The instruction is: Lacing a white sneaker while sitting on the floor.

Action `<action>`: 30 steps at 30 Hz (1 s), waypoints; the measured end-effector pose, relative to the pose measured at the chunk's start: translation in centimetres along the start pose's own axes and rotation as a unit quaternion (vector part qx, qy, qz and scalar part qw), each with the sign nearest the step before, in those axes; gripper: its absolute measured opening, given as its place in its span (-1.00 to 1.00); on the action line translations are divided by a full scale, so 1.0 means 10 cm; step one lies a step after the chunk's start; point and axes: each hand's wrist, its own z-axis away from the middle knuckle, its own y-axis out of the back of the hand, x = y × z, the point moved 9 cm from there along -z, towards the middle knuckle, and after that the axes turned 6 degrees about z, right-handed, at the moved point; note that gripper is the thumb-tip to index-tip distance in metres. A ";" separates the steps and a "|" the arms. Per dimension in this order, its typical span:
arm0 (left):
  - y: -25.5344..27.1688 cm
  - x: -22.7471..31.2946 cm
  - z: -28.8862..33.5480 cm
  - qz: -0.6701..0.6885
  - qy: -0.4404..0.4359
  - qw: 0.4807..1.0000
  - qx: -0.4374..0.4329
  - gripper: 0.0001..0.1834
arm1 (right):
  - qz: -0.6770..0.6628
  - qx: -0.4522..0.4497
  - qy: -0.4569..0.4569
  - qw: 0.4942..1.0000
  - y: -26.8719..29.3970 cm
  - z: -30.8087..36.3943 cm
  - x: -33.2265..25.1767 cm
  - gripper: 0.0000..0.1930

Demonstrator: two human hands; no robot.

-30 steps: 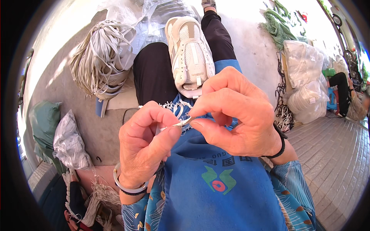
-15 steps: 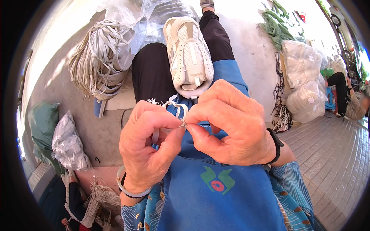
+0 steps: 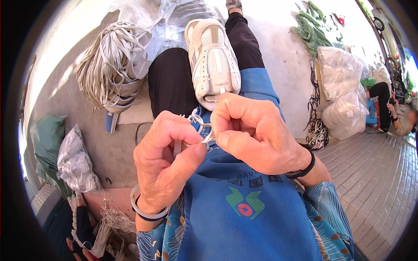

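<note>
Between my two hands stretches a thin whitish shoelace, looped and bunched over my lap. My left hand pinches it between thumb and forefinger, with part of the lace running behind the fingers. Just to the right, my right hand is curled closed, thumb against forefinger, on the other side of the loop. Past the hands, a cream and beige sneaker rests on my lap between my legs, sole hidden and heel opening toward me. No lace shows in it. A blue apron covers my lap.
A thick bundle of pale laces lies at the left, near clear plastic bags. Further left sit a grey bag and a green sack. Wrapped white bundles and dark cords are at the right, with another person beyond.
My right hand has drawn slightly up and turned, its fingertips now a little apart from the left hand's, with lace between them. The left hand keeps its pinch; the sneaker stays put.
</note>
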 end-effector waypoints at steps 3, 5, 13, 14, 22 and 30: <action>-0.01 -0.05 -0.02 0.101 0.033 0.994 -0.007 -0.89 | 0.026 0.011 0.024 0.999 -0.02 -0.01 -0.01 -0.92; 0.02 -0.04 -0.03 0.084 0.019 0.996 0.003 -0.90 | 0.102 0.046 0.102 0.988 0.00 0.02 -0.15 -0.90; 0.03 0.13 0.02 -0.074 -0.089 0.993 0.037 -0.83 | 0.272 0.174 0.258 0.911 0.00 0.15 -0.39 -0.78; 0.00 0.25 0.04 -0.144 -0.156 0.976 0.039 -0.81 | 0.272 0.174 0.258 0.910 0.00 0.15 -0.39 -0.78; -0.04 0.32 0.10 -0.209 -0.218 0.951 0.072 -0.74 | 0.280 0.150 0.223 0.922 -0.01 0.14 -0.40 -0.77; -0.07 0.36 0.09 -0.239 -0.237 0.939 0.069 -0.72 | 0.334 0.155 0.250 0.895 -0.04 0.16 -0.42 -0.79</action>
